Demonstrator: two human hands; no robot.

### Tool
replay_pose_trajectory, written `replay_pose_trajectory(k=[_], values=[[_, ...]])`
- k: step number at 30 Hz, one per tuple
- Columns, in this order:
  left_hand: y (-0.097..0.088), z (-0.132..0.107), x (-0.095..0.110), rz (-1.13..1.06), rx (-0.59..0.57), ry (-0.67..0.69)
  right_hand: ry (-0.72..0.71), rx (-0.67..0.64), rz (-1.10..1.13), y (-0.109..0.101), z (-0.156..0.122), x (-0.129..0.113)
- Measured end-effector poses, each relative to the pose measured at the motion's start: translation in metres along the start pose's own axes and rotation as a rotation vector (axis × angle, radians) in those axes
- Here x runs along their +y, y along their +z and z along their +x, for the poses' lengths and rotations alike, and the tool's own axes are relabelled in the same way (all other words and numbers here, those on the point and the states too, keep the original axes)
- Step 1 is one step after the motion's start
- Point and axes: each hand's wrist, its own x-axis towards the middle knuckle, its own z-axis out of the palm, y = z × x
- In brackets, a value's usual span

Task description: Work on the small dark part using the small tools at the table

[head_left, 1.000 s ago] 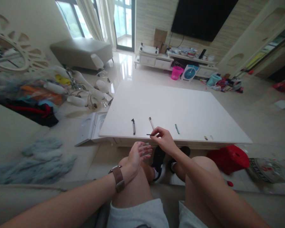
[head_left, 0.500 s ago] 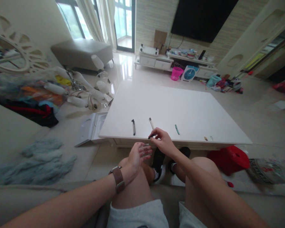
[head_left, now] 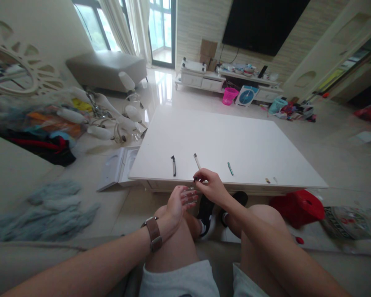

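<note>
My left hand (head_left: 179,203) rests on my left knee, fingers curled around a small clear container (head_left: 190,194). My right hand (head_left: 210,185) hovers just above it at the near edge of the white table (head_left: 235,140), pinching a thin black stick-like tool (head_left: 196,178) whose tip points down toward the container. On the table just beyond lie a black tool (head_left: 173,164), a pale stick (head_left: 197,160) and a small green piece (head_left: 230,168).
A red stool (head_left: 299,206) stands under the table's right corner. A white tray (head_left: 117,167) and a chandelier with white shades (head_left: 111,115) lie on the floor to the left. Blue-grey fabric (head_left: 49,206) lies near left. TV cabinet (head_left: 228,80) stands far back.
My right hand drew back from over the table toward my left hand, and the black stick turned from level to pointing down. My left hand stayed on the knee.
</note>
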Motion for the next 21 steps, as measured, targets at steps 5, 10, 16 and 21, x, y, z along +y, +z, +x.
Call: replay_pose_trajectory(k=[5, 10, 16, 21], values=[[-0.0007, 0.001, -0.0012, -0.006, 0.0, 0.009, -0.011, -0.033, -0.022, 0.0008, -0.0014, -0.0013], [-0.0014, 0.0016, -0.0021, -0.028, -0.013, 0.017, -0.066, -0.073, -0.061, -0.0002, -0.0021, 0.0004], [-0.0013, 0.0021, -0.0021, -0.03, -0.031, 0.014, -0.132, -0.147, -0.1, -0.0021, -0.0027, -0.0039], [-0.0015, 0.0025, -0.0026, -0.04, -0.028, 0.032, -0.196, -0.207, -0.132, -0.002, -0.003, -0.0038]])
